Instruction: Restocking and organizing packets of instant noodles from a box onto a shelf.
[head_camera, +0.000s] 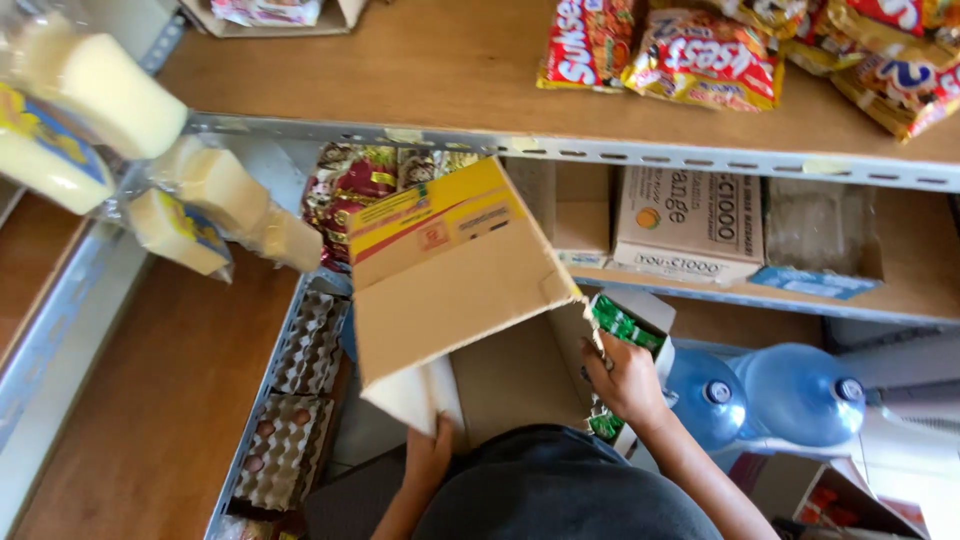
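- a brown corrugated cardboard box (470, 330) sits open low in the middle of the frame, directly in front of the person and between both hands; its big flap with a yellow and red printed panel stands tilted up and away toward the shelving.
- the box's long axis appears to run left to right across the body, so each hand meets one end of it; the right hand is the one further forward, up at the flap's corner.
- the left hand (430, 452) is closed on the lower left edge of the box, fingers wrapped over a pale inner flap.
- the right hand (625, 378) grips the right rim, fingers curled over the cardboard just beside green glossy packets (622, 325) standing in a smaller white-sided carton (650, 310) that touches the box.
- beyond the flap, dark red foil snack bags (350, 185) fill the shelf behind, and a pale printed carton (690, 225) rests on the next wooden shelf.
- to the left, grey moulded pulp egg trays (285, 440) hold a few brown eggs, and yellow sponges (95, 85) in clear wrap hang above.
- to the right, two round blue water jugs (775, 395) with capped tops lie near the floor; crinkly red and yellow noodle packs (700, 55) lie on the top shelf (450, 70), a smooth wooden board edged in slotted grey metal.
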